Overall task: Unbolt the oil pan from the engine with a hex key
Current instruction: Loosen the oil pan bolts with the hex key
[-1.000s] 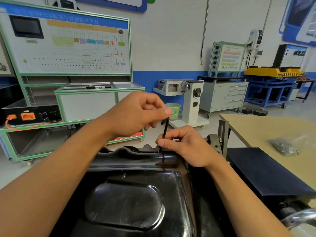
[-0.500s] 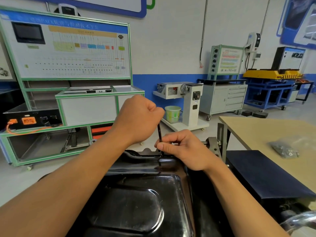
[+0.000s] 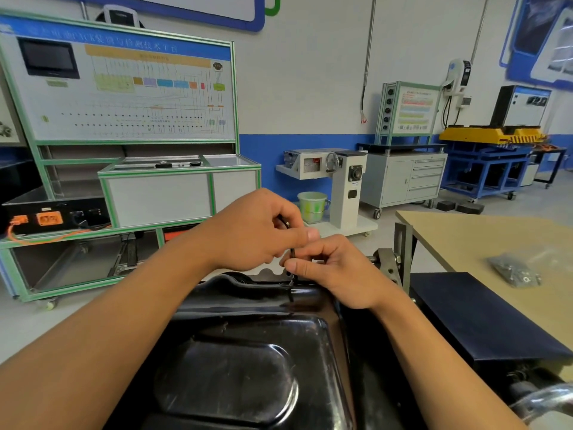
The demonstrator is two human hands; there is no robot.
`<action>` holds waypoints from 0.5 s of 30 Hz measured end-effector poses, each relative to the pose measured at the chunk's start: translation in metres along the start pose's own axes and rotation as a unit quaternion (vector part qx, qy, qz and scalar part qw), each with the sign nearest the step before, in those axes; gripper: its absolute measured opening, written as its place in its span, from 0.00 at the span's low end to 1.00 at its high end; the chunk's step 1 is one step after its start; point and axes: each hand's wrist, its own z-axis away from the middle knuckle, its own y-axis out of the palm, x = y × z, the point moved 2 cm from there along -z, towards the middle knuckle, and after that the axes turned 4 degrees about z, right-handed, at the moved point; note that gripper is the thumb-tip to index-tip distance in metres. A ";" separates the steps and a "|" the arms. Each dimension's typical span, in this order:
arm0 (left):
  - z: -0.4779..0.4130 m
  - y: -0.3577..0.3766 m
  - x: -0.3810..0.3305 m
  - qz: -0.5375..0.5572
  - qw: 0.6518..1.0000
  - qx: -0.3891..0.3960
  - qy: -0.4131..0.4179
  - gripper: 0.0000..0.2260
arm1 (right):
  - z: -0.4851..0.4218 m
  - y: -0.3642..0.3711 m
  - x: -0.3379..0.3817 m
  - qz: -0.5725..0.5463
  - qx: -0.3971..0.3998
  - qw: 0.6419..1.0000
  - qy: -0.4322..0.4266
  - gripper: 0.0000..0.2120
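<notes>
Head view: the hex key (image 3: 292, 259) stands nearly upright, its tip down at the far flange of the black oil pan (image 3: 235, 367), directly below both hands. The left hand (image 3: 254, 231) pinches the key's bent top, and the right hand (image 3: 335, 271), nearer the flange, pinches the shaft low down. White characters along the blue header of the training board (image 3: 133, 97) are too blurred to read.

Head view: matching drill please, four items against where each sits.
1. glossy black metal oil pan
2. thin black hex key
3. clear plastic bag of metal fasteners
4. pale green plastic bucket

A. on the tan wooden table
B. beside the white machine pedestal
C. upright, gripped by left hand and right hand
D. nearest the camera, under both forearms

Pairs: 1-D, 2-C, 3-A, 4-B.
</notes>
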 end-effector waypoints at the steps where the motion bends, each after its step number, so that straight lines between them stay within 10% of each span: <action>1: -0.001 0.000 0.001 -0.010 1.000 -0.004 0.003 0.12 | 0.000 0.000 0.000 0.000 0.000 1.000 0.005 0.05; 15: -0.001 0.001 0.006 -0.040 0.999 -0.015 -0.003 0.13 | -0.012 -0.008 -0.013 0.191 0.051 0.976 0.087 0.08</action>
